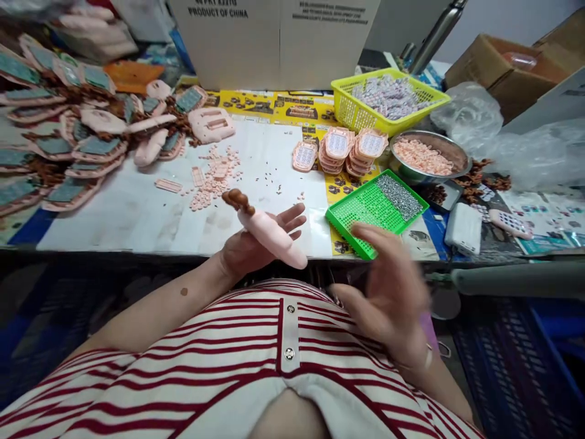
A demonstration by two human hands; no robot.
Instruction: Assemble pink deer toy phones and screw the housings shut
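1. While the head view looks down over the striped shirt, the left hand (237, 253) cradles a smooth, rounded pale-pink plastic shell (274, 238) above the tabletop's (114, 228) near edge. It lies slantwise across the palm, fingers spread rather than clamped, probably so its long side stays supported while its glossy brown knobbly end piece (238, 200) juts free.

2. And the right hand (393, 292), blurred, is empty, its grip wide apart: thumb and fingers well separated, near the perforated green plastic tray (361, 210). That tray sits close in, likely for easy reach, with tiny silvery metal bits heaped at its far end, presumably so they don't scatter.

3. Beyond it, a latticed yellow plastic basket (345, 113) holds small pale pieces; beside that, a round shiny metal bowl (411, 177) is full of peach-coloured bits. Thin pink keypad frames (337, 146) stand stacked, perhaps to save room.

4. Over on the left, pink shells with flat teal panels (98, 149) fan out in overlapping layers, and little pink buttons (212, 183) lie loose on white sheeting, easy to spot.
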